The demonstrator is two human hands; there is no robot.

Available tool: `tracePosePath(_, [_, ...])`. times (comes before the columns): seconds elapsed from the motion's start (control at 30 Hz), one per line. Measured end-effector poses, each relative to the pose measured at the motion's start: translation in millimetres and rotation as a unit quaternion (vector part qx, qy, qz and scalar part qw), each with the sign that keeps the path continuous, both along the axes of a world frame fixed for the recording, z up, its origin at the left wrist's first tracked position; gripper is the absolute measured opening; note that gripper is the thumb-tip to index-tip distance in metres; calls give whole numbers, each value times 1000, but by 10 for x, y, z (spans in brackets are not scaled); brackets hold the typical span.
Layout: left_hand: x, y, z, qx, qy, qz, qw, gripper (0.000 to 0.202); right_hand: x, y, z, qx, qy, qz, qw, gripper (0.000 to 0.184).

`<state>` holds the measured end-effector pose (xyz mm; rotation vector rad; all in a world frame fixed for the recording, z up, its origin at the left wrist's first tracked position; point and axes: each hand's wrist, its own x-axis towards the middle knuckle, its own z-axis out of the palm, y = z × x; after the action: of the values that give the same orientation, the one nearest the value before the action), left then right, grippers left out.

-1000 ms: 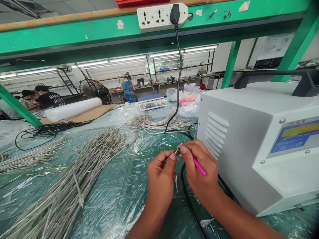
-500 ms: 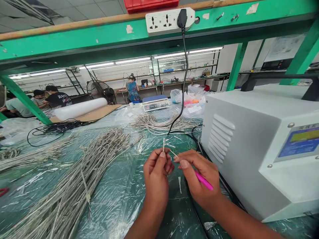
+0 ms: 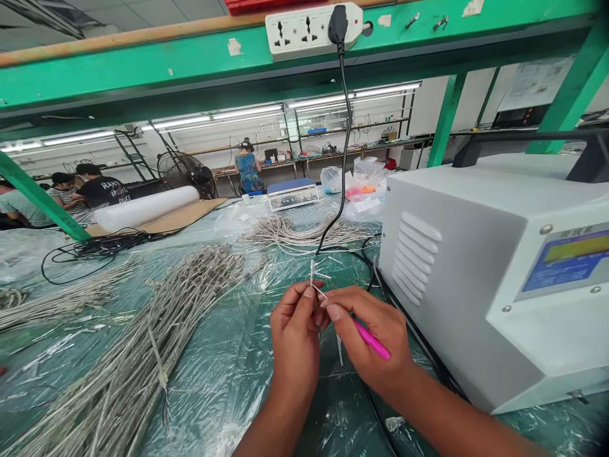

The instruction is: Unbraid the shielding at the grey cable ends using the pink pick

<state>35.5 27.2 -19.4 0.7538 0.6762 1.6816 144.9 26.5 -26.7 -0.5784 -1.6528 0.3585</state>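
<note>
Cable end (image 3: 312, 271), narrow and silvery, points up and away from the left hand (image 3: 295, 333), whose thumb and forefinger are pinched together on it above the middle of the tabletop (image 3: 223, 381). The right hand (image 3: 373, 330) is closed around a pink-handled tool (image 3: 373, 343), its handle slanting back across the palm side toward the wrist. A thin pale shaft runs from the right fingertips toward the left thumb and forefinger; whether its tip touches the cable is too small to tell. The two hands are close together, fingertips nearly meeting. Clear plastic film covers the green tabletop, and small white scraps (image 3: 323, 275) lie just beyond the fingers. To the left of the hands, a thick bundle of braided cables (image 3: 143, 336) stretches diagonally, its looped ends farthest away; another cable bundle (image 3: 304, 233) lies beyond the hands, in front of a blue-topped weighing scale (image 3: 292, 193). Plastic bags (image 3: 366, 190) sit to the right of the scale. Near the right forearm stands a white machine (image 3: 428, 254) with slatted vents and a blue display panel. A black power cord (image 3: 348, 114) hangs from the power strip (image 3: 297, 32) on the green shelf beam (image 3: 118, 79). Far back, a person in a blue patterned garment (image 3: 248, 171) is at another bench.
</note>
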Motion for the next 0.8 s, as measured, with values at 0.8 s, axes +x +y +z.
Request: tracePosePath(0.8, [9, 19, -45, 11, 34, 24, 999, 4, -14, -19, 16, -10, 16, -4, 1000, 16])
